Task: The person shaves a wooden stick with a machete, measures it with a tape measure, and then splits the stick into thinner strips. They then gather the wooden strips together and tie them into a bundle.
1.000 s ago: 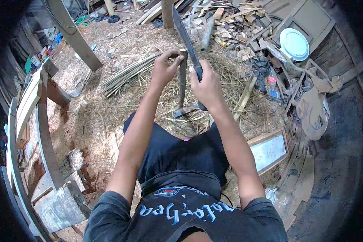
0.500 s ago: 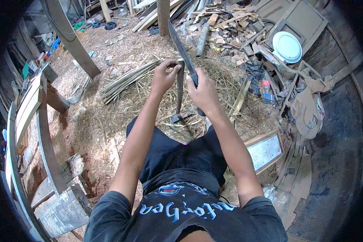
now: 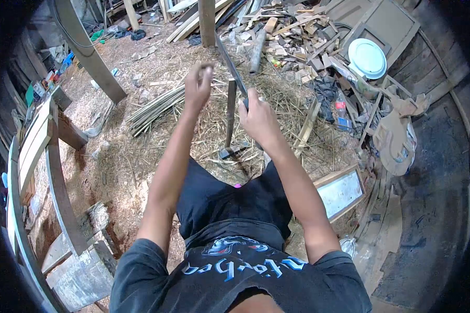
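Note:
My right hand [image 3: 260, 121] is closed round the dark handle of a machete [image 3: 228, 61], its long blade slanting up and away to the left. Just left of that hand stands an upright wooden stake [image 3: 231, 104]. At the stake's foot, a hammer head [image 3: 225, 153] shows among the shavings. My left hand [image 3: 197, 89] is raised left of the stake, apart from it. Its fingers are curled towards the thumb and slightly blurred; whether something thin is between them I cannot make out. Below it lies a bundle of thin split strips [image 3: 156, 112].
Wood offcuts [image 3: 292, 44] are heaped at the back right, near a pale round lid [image 3: 367, 58]. A wooden post [image 3: 207, 23] rises at the back. Curved timbers [image 3: 60, 182] stand on the left. A framed pane [image 3: 341, 193] lies by my right arm.
My left hand has moved left, away from the top of the stake. My right hand still holds the machete, nearly in the same place; the view has shifted slightly.

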Tool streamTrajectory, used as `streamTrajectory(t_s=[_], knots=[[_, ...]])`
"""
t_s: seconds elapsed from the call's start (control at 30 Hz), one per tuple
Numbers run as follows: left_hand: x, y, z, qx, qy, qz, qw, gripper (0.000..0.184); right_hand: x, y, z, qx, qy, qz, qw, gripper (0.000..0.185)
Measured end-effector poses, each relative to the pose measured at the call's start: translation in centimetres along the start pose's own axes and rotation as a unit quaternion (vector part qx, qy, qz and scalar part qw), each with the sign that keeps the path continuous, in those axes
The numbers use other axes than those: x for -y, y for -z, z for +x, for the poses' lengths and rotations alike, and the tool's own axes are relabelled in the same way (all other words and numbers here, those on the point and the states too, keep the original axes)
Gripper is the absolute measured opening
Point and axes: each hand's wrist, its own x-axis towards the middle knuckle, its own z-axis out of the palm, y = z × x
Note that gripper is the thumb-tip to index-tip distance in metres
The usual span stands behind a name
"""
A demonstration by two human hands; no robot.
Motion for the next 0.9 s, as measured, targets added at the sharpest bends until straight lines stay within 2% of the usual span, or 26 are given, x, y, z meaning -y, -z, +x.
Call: streamTrajectory(t_s=[0.13,0.2,0.23,0.3,0.33,0.37,0.4,0.43,0.5,0.53,0.6,0.63,0.67,0.73,0.77,0.8,0.87,0.9], knots=[[-6.6,-0.3,10.8,-0.010,-0.264,0.092,0.960,0.035,0.2,-0.4,-0.1,-0.023,0.000,-0.015,1.000,0.030],[-9.9,-0.9,15.8,0.038,-0.391,0.105,0.914,0.039,0.1,-1.0,0.1,-0.013,-0.004,0.003,1.000,0.029],[-8.9,-1.7,17.5,0.039,-0.390,0.105,0.914,0.039,0.0,-1.1,0.1,-0.023,0.007,0.000,1.000,0.027],[-6.7,-3.3,19.8,0.136,-0.396,0.173,0.892,0.044,-0.3,-1.2,0.1,-0.042,0.015,0.008,0.999,0.026],[-5.2,-4.3,19.0,0.239,-0.301,0.210,0.899,0.051,-0.4,-1.2,0.0,-0.061,0.026,0.014,0.998,0.025],[-1.6,-5.0,17.0,0.286,-0.301,0.291,0.862,0.055,-0.1,-0.8,-0.1,-0.016,-0.017,0.019,1.000,0.030],[2.0,-5.2,15.3,0.327,-0.297,0.371,0.817,0.058,-0.5,-1.2,-0.2,-0.015,-0.015,0.017,1.000,0.030],[3.6,-5.3,14.2,0.327,-0.297,0.372,0.817,0.058,-1.2,-2.0,-0.5,-0.018,-0.006,-0.008,1.000,0.031],[6.0,-5.5,11.9,0.216,-0.285,0.273,0.893,0.063,-3.0,-4.4,-0.3,0.006,-0.015,-0.040,0.999,0.038],[6.8,-5.5,11.3,0.221,-0.281,0.271,0.894,0.063,-3.8,-5.5,-0.3,0.011,-0.020,-0.039,0.999,0.038],[7.8,-4.8,10.5,0.408,-0.148,0.363,0.825,0.062,-5.0,-7.6,-0.6,0.021,-0.037,-0.017,0.999,0.047],[8.7,-5.0,7.9,0.266,-0.212,0.280,0.898,0.062,-5.9,-8.8,-0.7,0.006,-0.007,-0.038,0.999,0.054],[9.6,-4.6,7.8,0.264,-0.197,0.270,0.905,0.075,-7.4,-9.2,0.2,-0.002,-0.005,-0.042,0.999,0.054],[10.7,-3.9,7.7,0.378,-0.113,0.334,0.856,0.075,-7.2,-8.2,-0.7,0.031,-0.005,-0.020,0.999,0.044],[10.1,-3.5,6.8,0.294,-0.222,0.303,0.879,0.071,-6.0,-6.2,-0.5,0.097,-0.066,-0.005,0.993,0.033],[9.4,-3.2,6.7,0.293,-0.222,0.303,0.879,0.071,-8.7,-7.2,0.2,0.043,-0.016,-0.026,0.999,0.029],[8.2,-2.6,5.6,0.234,-0.276,0.318,0.876,0.066,-9.4,-5.4,0.7,0.049,-0.037,-0.074,0.995,0.030],[7.8,-2.3,6.0,0.278,-0.226,0.328,0.874,0.064,-9.5,-4.5,1.0,0.053,-0.039,-0.075,0.995,0.030]])
